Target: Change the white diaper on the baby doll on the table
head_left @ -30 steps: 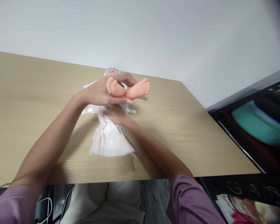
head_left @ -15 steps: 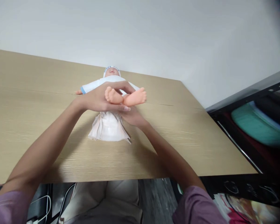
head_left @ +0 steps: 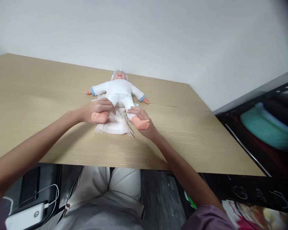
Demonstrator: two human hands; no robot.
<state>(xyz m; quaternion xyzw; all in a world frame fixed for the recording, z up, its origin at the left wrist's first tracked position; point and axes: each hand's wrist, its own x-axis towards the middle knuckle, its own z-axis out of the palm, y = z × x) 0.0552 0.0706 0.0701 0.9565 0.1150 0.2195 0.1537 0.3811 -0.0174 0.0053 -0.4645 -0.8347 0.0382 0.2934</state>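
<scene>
A baby doll (head_left: 119,87) in a white suit with blue cuffs and a printed cap lies on its back on the table, head toward the wall and arms spread. Beneath its hips and between its legs lies an unfolded white diaper (head_left: 117,126), its front part spread toward me. My left hand (head_left: 97,108) is closed around the doll's leg on the left, just above the bare foot. Around the other lower leg, my right hand (head_left: 141,116) has its fingers wrapped. The legs are apart, and both feet point toward me.
The light wooden table (head_left: 194,137) meets a pale wall behind. At the right stands a dark rack with a teal item (head_left: 266,126) in it. Below the front edge, a white power bank (head_left: 26,217) with a cable lies at the left.
Both feet were held together and raised above the diaper. Now the legs are lowered and spread, with one hand on each. The view has shifted slightly.
</scene>
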